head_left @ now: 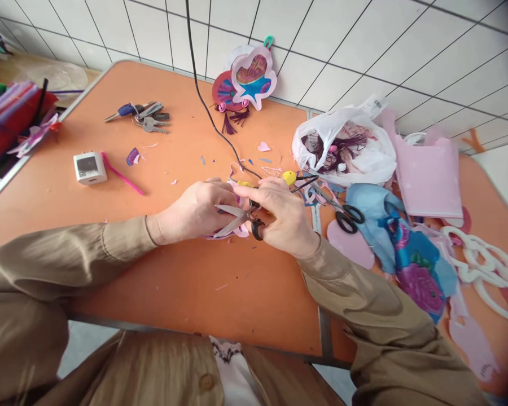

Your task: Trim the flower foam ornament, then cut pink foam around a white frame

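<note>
In the middle of the orange table, my right hand (285, 217) is closed on a pair of black-handled scissors (239, 218). The blades stand apart and point left toward my other hand. My left hand (197, 210) is closed, its fingers bent round a pink and purple cut piece (240, 230) that shows just below and behind the blades. Much of that piece is hidden by the hands. Just beyond my right hand lies a yellow object (289, 178), and a black cable (211, 115) runs down to the same spot.
Keys (148, 115), a white charger (90, 168) and a pink strip (121, 173) lie left. Decorated pieces (254, 76) lean on the tiled wall. Right are a white plastic bag (364, 160), second scissors (347, 217), blue floral fabric (423, 270) and white rings (486, 262). Paper scraps are scattered about.
</note>
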Demonstrator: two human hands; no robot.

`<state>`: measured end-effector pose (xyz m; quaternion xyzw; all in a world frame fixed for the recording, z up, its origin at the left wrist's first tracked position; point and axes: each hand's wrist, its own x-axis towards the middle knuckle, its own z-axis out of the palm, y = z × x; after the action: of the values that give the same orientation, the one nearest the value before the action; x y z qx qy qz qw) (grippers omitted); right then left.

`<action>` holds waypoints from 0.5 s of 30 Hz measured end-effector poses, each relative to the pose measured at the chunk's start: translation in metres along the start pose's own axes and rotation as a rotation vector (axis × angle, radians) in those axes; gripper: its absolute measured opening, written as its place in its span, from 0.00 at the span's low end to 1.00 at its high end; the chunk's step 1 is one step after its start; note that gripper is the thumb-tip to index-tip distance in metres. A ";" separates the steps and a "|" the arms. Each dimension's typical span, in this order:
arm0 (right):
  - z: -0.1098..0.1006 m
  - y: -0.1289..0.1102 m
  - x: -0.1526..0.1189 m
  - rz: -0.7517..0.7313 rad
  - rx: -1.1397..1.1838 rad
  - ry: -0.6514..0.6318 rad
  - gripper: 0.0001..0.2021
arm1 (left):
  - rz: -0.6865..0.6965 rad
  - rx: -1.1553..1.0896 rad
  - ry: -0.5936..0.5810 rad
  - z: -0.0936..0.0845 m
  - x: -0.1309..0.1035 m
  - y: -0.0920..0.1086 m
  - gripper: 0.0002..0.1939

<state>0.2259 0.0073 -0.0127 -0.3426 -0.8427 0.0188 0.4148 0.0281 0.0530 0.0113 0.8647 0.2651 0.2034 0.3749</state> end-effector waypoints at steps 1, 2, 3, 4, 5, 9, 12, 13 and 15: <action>0.000 0.000 0.000 0.007 0.007 0.000 0.26 | 0.022 0.002 0.003 0.001 0.000 -0.002 0.07; 0.000 0.001 0.000 0.021 0.016 -0.004 0.27 | 0.041 0.000 0.008 0.002 0.000 -0.004 0.08; 0.000 0.001 0.000 0.042 0.028 -0.007 0.27 | 0.056 -0.005 0.012 0.003 0.000 -0.005 0.10; -0.001 0.001 0.000 0.068 0.045 -0.005 0.27 | 0.066 -0.012 0.015 0.004 0.000 -0.006 0.12; -0.003 0.001 -0.001 0.105 0.068 0.000 0.25 | 0.072 -0.019 0.023 0.005 0.000 -0.007 0.13; -0.018 0.001 -0.002 0.357 0.151 0.063 0.19 | 0.141 -0.049 0.131 0.009 0.000 -0.011 0.12; -0.035 -0.002 -0.001 0.488 0.193 0.052 0.19 | 0.195 -0.085 0.189 0.009 -0.001 -0.014 0.09; -0.040 -0.003 0.000 0.506 0.201 0.032 0.20 | 0.197 -0.103 0.193 0.009 -0.001 -0.015 0.09; -0.048 -0.007 0.003 0.529 0.199 -0.021 0.20 | 0.185 -0.142 0.189 0.008 -0.001 -0.016 0.08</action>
<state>0.2547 -0.0081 0.0230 -0.5080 -0.7222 0.2126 0.4185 0.0270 0.0572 -0.0064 0.8338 0.2034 0.3357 0.3882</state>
